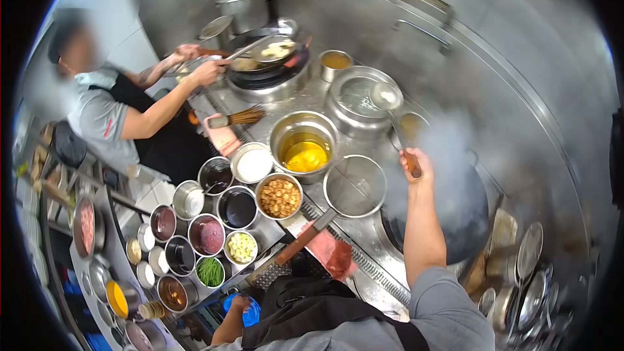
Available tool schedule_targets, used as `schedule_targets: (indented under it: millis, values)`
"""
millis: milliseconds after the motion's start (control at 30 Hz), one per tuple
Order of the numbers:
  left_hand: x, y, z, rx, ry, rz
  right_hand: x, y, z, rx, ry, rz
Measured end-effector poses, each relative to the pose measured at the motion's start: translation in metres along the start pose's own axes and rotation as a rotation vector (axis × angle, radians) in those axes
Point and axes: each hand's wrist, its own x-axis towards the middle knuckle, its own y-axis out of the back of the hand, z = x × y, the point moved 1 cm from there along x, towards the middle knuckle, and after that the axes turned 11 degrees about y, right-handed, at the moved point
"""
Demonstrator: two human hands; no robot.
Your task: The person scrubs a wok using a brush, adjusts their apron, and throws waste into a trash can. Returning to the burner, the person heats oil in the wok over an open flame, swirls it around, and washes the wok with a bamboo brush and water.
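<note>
Raised at the right, my right hand is closed around the wooden handle of a ladle. The ladle's round metal bowl is over a wide pot of water. Just below and right of that hand, a dark wok lies half hidden behind steam and my forearm. My left hand hangs low by my apron, touching or close to a blue object whose kind is unclear; its fingers are too hidden to read. A round mesh strainer with a wooden handle rests between the wok and the bowls.
A metal pot of yellow oil and a bowl of brown fried pieces stand left of the strainer. Several ingredient containers, one with chopped greens, fill the left counter. A co-worker handles another wok. Utensils crowd the right.
</note>
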Motion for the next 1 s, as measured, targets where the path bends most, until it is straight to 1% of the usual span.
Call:
schedule_targets:
  millis: [33, 100, 133, 167, 200, 233, 267, 300, 333, 367, 433, 467, 500, 533, 567, 600, 633, 667, 700, 767, 800, 833, 867, 900, 967, 1000]
  values:
    - [0.006, 0.007, -0.002, 0.040, -0.011, -0.002, -0.022, 0.008, -0.012, 0.012, 0.019, 0.035]
    - [0.003, 0.026, 0.011, -0.266, -0.043, 0.121, -0.076, 0.014, -0.046, -0.104, 0.089, 0.161]
    - [0.008, 0.032, 0.022, -0.093, -0.070, 0.156, -0.095, 0.031, -0.057, -0.095, 0.098, 0.196]
    - [0.019, 0.030, 0.024, -0.159, 0.006, 0.181, -0.113, 0.048, -0.065, -0.105, 0.123, 0.138]
    - [0.006, 0.040, 0.044, -0.229, 0.080, 0.208, -0.131, 0.065, -0.071, -0.114, 0.144, 0.081]
    - [0.000, 0.048, 0.064, -0.354, 0.136, 0.160, -0.151, 0.080, -0.076, -0.124, 0.163, 0.024]
    - [-0.007, 0.051, 0.081, -0.480, 0.196, 0.113, -0.173, 0.092, -0.084, -0.139, 0.187, 0.025]
    - [-0.020, 0.050, 0.102, -0.565, 0.135, 0.171, -0.193, 0.106, -0.089, -0.133, 0.187, 0.055]
    - [-0.029, 0.049, 0.120, -0.653, 0.069, 0.228, -0.211, 0.120, -0.094, -0.157, 0.189, 0.032]
    - [-0.032, 0.050, 0.132, -0.631, 0.066, 0.221, -0.228, 0.133, -0.099, -0.182, 0.191, 0.007]
    - [-0.039, 0.041, 0.156, -0.406, 0.019, 0.226, -0.259, 0.157, -0.105, -0.201, 0.186, 0.079]
    - [-0.044, 0.031, 0.165, -0.509, 0.039, 0.190, -0.270, 0.172, -0.105, -0.265, 0.158, 0.078]
    - [-0.036, 0.021, 0.164, -0.503, 0.031, 0.187, -0.279, 0.185, -0.107, -0.329, 0.132, 0.072]
    - [-0.015, 0.008, 0.157, -0.388, 0.010, 0.162, -0.287, 0.194, -0.109, -0.395, 0.115, 0.101]
    - [-0.004, 0.001, 0.155, -0.276, -0.011, 0.141, -0.293, 0.208, -0.106, -0.395, 0.123, 0.101]
    - [-0.057, 0.002, 0.183, -0.308, 0.042, 0.196, -0.295, 0.221, -0.102, -0.494, 0.152, 0.089]
    - [-0.034, -0.007, 0.172, -0.317, 0.040, 0.199, -0.297, 0.234, -0.100, -0.593, 0.179, 0.074]
    - [-0.012, -0.018, 0.159, -0.245, 0.011, 0.210, -0.300, 0.236, -0.103, -0.713, 0.123, 0.076]
    - [-0.024, -0.021, 0.164, -0.176, -0.017, 0.221, -0.298, 0.244, -0.097, -0.717, 0.123, 0.061]
    - [-0.047, -0.027, 0.161, -0.257, 0.020, 0.198, -0.287, 0.256, -0.084, -1.293, 0.464, 0.121]
    - [-0.047, -0.027, 0.152, -0.099, -0.029, 0.215, -0.289, 0.228, -0.096, -1.374, 0.357, 0.176]
    - [-0.047, -0.027, 0.144, 0.056, -0.076, 0.233, -0.282, 0.211, -0.102, -1.378, 0.370, 0.148]
    - [-0.042, -0.031, 0.136, -0.025, 0.066, 0.182, -0.271, 0.196, -0.106, -1.442, 0.339, 0.136]
    - [-0.047, -0.034, 0.128, -0.057, 0.073, 0.190, -0.260, 0.183, -0.108, -1.506, 0.313, 0.124]
    - [-0.051, -0.031, 0.118, -0.043, 0.082, 0.283, -0.217, 0.170, -0.100, -1.484, 0.403, 0.101]
    - [-0.043, -0.035, 0.101, -0.064, 0.083, 0.296, -0.196, 0.152, -0.100, -1.498, 0.384, 0.068]
